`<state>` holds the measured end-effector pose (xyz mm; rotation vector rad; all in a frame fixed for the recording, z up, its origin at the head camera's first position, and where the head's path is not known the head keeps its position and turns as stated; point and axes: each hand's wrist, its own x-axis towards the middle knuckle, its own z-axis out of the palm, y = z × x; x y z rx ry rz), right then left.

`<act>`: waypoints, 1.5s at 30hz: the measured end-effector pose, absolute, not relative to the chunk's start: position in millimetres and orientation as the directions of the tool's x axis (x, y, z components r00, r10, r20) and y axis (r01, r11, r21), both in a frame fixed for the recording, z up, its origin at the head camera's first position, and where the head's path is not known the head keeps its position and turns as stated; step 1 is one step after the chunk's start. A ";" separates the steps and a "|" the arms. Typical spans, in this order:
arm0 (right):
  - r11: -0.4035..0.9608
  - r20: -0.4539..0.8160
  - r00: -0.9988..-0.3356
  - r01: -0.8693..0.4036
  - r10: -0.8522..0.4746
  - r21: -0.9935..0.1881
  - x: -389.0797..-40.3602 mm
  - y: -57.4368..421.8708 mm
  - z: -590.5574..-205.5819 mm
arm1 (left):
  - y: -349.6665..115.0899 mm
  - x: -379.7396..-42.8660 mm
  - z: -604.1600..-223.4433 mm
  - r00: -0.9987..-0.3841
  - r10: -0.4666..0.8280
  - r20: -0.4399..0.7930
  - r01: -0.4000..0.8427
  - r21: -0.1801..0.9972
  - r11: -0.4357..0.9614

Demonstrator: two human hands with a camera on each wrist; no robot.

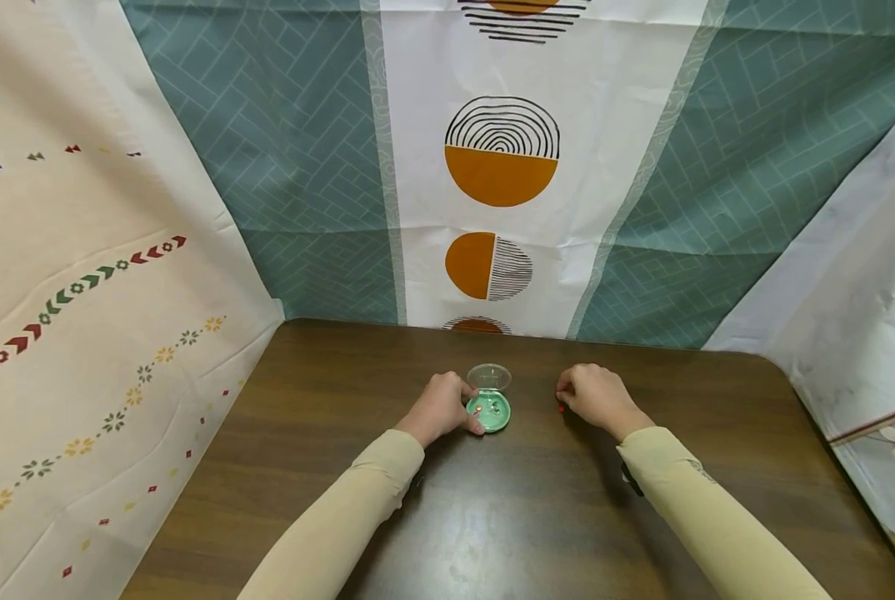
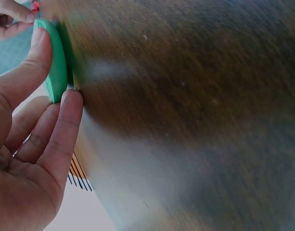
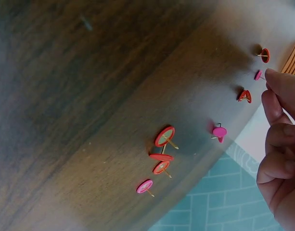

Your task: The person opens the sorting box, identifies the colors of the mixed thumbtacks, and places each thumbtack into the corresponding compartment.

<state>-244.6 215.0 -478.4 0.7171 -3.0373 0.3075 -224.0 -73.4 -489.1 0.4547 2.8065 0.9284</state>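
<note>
My left hand [image 1: 442,407] grips a small round green case [image 1: 499,418] between thumb and fingers on the table. The case's clear lid [image 1: 490,377] is swung back behind it, and a few small tacks lie inside. In the left wrist view, the case's green side [image 2: 57,72] shows between the thumb and fingertips. To the right, my right hand [image 1: 599,397] is low over the table, thumb and forefinger together at the pin of a pink thumbtack [image 3: 258,75]. Around it lie red thumbtacks [image 3: 265,55] and more pink thumbtacks [image 3: 144,186], some with pins up.
The brown wooden table [image 1: 485,508] carries everything. A patterned curtain [image 1: 312,167] hangs along its back edge. Pale printed cloth [image 1: 102,350] covers the left side, and white cloth [image 1: 860,308] hangs on the right.
</note>
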 end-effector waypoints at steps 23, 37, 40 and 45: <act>0.922 -0.042 -0.930 -0.353 -0.364 -0.159 -247.4 211.2 -476.9 | -72.4 -224.7 -484.7 -0.944 0.328 -0.044 0.232 0.618 0.751; 0.876 -0.071 -0.933 -0.304 -0.354 -0.374 -248.8 208.4 -478.0 | -73.3 -224.5 -485.4 -0.941 0.334 -0.052 0.233 0.615 0.754; 0.784 -0.050 -0.932 -0.272 -0.359 -0.557 -249.0 205.2 -477.2 | -73.4 -224.1 -485.3 -0.940 0.338 -0.047 0.243 0.604 0.759; 0.609 -0.047 -0.931 -0.198 -0.362 -0.768 -247.1 197.4 -472.0 | -72.8 -224.0 -484.8 -0.940 0.338 -0.046 0.245 0.598 0.763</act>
